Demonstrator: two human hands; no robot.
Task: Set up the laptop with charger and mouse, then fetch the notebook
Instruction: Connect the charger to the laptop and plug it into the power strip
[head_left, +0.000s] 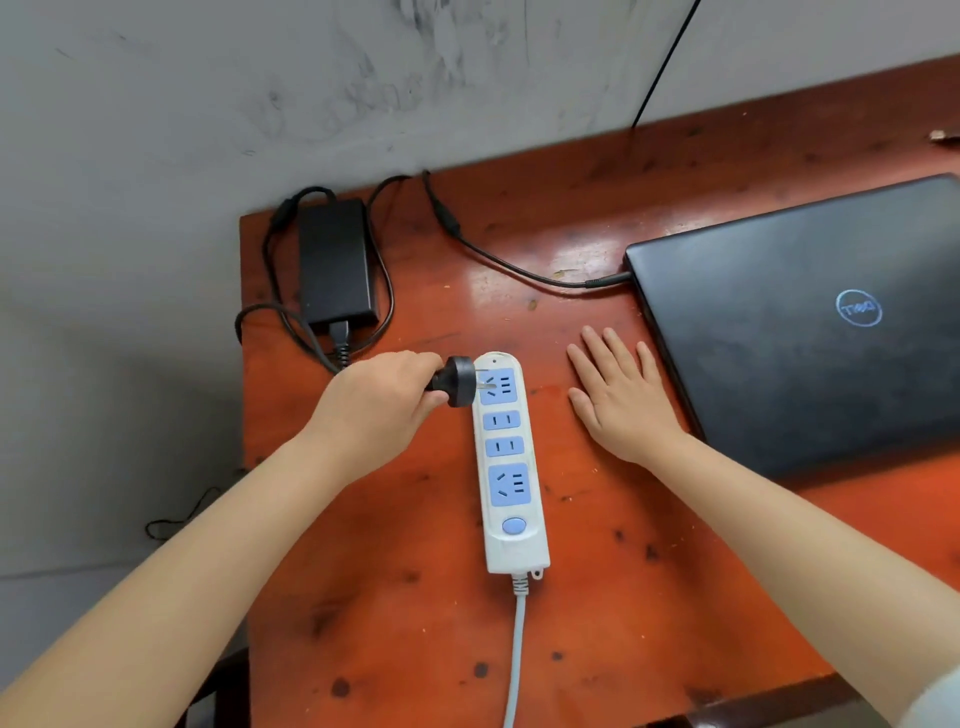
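Both forearms reach in from the near edge of the table (597, 597). A black plug (457, 381) is gripped in the left hand (382, 402), its prongs held over the top socket of the white power strip (511, 467) and not seated. The right hand (621, 400) is laid open and flat between strip and closed laptop (810, 322), into which the charger lead is already fitted; the charger brick (335, 260) lies at the far corner. Charger hookup is judged under way; prongs must be aligned and pressed home. No mouse or notebook is seen.
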